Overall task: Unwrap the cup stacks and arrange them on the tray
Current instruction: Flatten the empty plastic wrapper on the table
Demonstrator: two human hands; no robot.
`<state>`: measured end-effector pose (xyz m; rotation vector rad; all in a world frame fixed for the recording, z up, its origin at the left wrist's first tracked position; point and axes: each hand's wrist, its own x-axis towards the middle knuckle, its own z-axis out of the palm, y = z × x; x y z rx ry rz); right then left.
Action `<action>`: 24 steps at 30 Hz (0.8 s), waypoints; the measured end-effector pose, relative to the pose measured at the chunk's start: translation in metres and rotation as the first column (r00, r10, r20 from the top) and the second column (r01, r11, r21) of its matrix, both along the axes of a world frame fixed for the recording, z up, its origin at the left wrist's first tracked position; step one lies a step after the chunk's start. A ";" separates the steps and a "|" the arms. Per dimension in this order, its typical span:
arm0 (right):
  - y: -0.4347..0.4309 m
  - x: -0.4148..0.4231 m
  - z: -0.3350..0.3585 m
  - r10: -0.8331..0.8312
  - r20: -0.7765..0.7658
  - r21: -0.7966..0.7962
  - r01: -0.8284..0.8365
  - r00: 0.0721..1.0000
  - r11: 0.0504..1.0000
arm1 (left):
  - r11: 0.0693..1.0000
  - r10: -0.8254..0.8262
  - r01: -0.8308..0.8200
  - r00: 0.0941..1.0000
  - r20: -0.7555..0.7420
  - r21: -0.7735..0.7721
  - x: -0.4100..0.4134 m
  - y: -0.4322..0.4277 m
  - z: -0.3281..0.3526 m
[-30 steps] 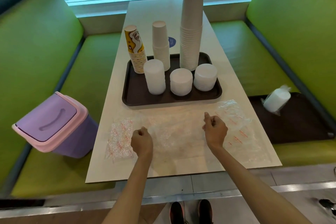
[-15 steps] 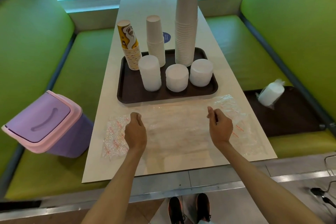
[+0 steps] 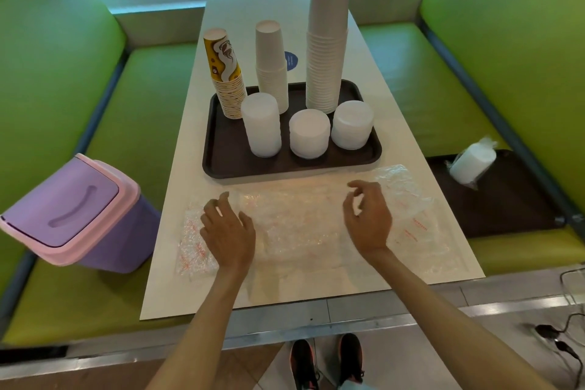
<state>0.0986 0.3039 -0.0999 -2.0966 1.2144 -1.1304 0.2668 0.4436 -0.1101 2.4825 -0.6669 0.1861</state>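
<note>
Cup stacks (image 3: 326, 57) stay put; left hand (image 3: 228, 231), right hand (image 3: 368, 222) (2 fists earlier) uncurl.

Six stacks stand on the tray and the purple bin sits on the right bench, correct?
Not quite: the bin is on the other side. In the head view, six stacks stand on the tray and the purple bin sits on the left bench, not the right.

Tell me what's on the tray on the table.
Six upright stacks on the tray: at the back a yellow cup stack, short white cup stack and tall cup stack; in front, three white plastic stacks. The tray floor behind them is hidden.
</note>
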 end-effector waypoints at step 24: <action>0.006 0.049 -0.056 0.476 -0.689 0.221 -0.468 0.547 0.856 | 0.827 -0.421 0.454 0.891 -0.169 0.331 -0.003 -0.014 -0.047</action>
